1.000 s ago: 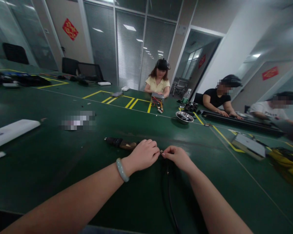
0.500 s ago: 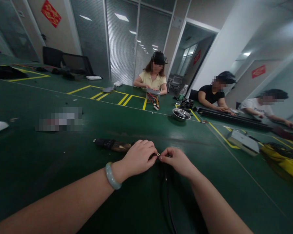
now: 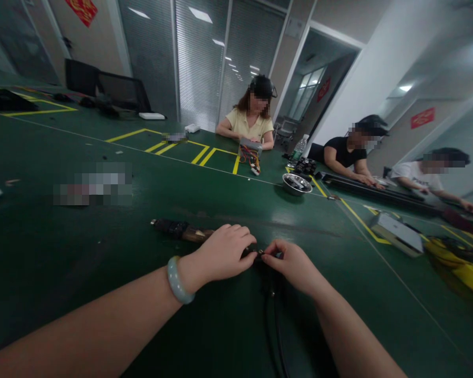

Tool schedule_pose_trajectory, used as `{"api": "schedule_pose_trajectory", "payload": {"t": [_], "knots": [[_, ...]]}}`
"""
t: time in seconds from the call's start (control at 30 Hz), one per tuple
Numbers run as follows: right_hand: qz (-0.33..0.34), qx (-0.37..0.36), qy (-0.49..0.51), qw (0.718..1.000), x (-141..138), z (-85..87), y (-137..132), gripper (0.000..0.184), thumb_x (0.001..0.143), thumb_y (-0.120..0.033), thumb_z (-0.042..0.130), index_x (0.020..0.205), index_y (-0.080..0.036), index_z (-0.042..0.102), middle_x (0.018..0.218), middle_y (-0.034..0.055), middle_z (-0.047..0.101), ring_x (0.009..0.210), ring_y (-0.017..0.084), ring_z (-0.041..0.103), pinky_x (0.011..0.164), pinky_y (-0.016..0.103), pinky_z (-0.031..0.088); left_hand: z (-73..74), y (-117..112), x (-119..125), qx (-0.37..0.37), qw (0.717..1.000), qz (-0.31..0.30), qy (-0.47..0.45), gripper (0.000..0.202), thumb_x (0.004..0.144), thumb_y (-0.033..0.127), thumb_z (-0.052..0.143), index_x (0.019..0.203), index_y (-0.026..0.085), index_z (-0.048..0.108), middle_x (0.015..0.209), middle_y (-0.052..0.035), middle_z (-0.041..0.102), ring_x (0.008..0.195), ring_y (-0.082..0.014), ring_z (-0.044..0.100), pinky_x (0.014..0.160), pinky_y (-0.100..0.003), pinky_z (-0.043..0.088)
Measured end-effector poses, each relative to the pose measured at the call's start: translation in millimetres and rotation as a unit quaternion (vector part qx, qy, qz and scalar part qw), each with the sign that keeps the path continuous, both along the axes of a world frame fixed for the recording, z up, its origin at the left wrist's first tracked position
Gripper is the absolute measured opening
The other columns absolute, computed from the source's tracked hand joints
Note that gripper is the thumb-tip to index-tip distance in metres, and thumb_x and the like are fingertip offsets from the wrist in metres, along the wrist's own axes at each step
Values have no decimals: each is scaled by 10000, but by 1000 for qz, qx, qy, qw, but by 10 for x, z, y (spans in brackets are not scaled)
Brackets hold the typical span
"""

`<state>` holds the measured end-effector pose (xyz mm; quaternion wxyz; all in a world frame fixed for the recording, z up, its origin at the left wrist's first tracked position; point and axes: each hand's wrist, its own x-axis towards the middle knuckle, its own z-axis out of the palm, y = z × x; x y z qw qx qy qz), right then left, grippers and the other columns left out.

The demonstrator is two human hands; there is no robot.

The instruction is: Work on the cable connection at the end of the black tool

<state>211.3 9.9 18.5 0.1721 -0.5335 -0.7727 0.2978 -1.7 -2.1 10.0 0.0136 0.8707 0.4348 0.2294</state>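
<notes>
My left hand (image 3: 229, 251), with a pale green bangle (image 3: 178, 281) on its wrist, is closed in a pinch; whatever it grips is mostly hidden by its fingers. Opposite it, the thumb and forefinger of my right hand (image 3: 289, 263) close on a small shiny metal piece (image 3: 260, 252). The fingertips of both hands are nearly together. A dark rod-shaped thing (image 3: 177, 230), with a metal tip and a brown section, lies on the table and runs behind my left hand. Below my right hand, a black cable (image 3: 279, 331) trails toward me.
On the green table (image 3: 205, 199) stand a metal bowl (image 3: 297, 184) of small dark parts, a bottle (image 3: 298, 151) and a grey box (image 3: 396, 233). Yellow cloth-like material (image 3: 467, 268) lies far right. Across the table a person (image 3: 250, 121) handles a wired box; two others work at right.
The view has shifted slightly. My fingertips have parted a little around the small metal piece, which looks turned and darker. Both hands stay over the same spot.
</notes>
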Motion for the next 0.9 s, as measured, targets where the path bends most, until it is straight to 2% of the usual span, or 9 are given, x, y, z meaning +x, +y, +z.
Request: {"api": "schedule_pose_trajectory", "payload": {"t": [0.07, 0.2, 0.33, 0.5, 0.57, 0.67, 0.77, 0.9], "knots": [[0, -8, 0, 1000, 8, -4, 9, 133, 806, -316, 609, 799, -190, 650, 755, -6, 669, 652, 131, 567, 585, 228, 378, 34, 30, -79, -11, 1000, 9, 3, 302, 904, 405, 509, 1088, 198, 629, 1028, -62, 645, 983, -231, 577, 880, -371, 413], [0, -15, -7, 1000, 17, -25, 24, 152, 814, -340, 605, 811, -195, 651, 734, -8, 662, 628, 132, 560, 556, 228, 362, 74, 70, -262, -61, 998, -12, 15, 346, 902, 492, 497, 1090, 234, 631, 1026, -34, 660, 957, -217, 598, 864, -348, 432], [-3, -3, -17, 1000, 10, -23, 25, 159, 809, -346, 611, 810, -194, 655, 725, -8, 664, 614, 130, 558, 556, 231, 359, 72, 74, -398, -76, 996, 35, 23, 533, 836, 636, 526, 1174, 229, 590, 1114, -62, 641, 995, -244, 595, 841, -355, 435], [-12, 6, -18, 1000, 0, -3, 12, 164, 805, -351, 617, 815, -194, 660, 725, -8, 664, 607, 129, 553, 556, 230, 357, 38, 139, -437, -115, 992, 56, 12, 561, 744, 693, 601, 1029, 210, 625, 997, -59, 638, 910, -238, 596, 766, -329, 432], [-11, 11, -15, 1000, 0, -1, 14, 157, 807, -346, 614, 821, -197, 662, 740, -8, 670, 626, 132, 564, 570, 232, 365, 27, 160, -417, -101, 993, 63, -3, 558, 717, 679, 643, 1010, 206, 607, 992, -52, 619, 906, -233, 580, 745, -320, 428], [-15, 39, -6, 999, 5, -2, 29, 144, 815, -334, 603, 814, -202, 661, 787, -5, 683, 687, 140, 585, 617, 239, 383, 18, 158, -361, -33, 997, 63, -1, 515, 706, 602, 711, 992, 200, 566, 993, -42, 587, 926, -233, 541, 752, -327, 417], [-19, 60, -3, 998, 13, -2, 47, 150, 817, -337, 595, 807, -205, 664, 807, 0, 687, 713, 146, 593, 637, 246, 387, 9, 142, -293, 22, 998, 45, 25, 450, 734, 509, 736, 991, 198, 536, 992, -39, 562, 916, -230, 515, 748, -333, 405], [-31, 55, -8, 998, 23, -8, 62, 143, 806, -336, 605, 788, -206, 661, 760, -7, 681, 669, 144, 584, 604, 245, 377, 5, 137, -229, 53, 997, 37, 33, 382, 795, 455, 698, 997, 188, 515, 1030, -55, 545, 944, -234, 507, 769, -344, 403]]}}
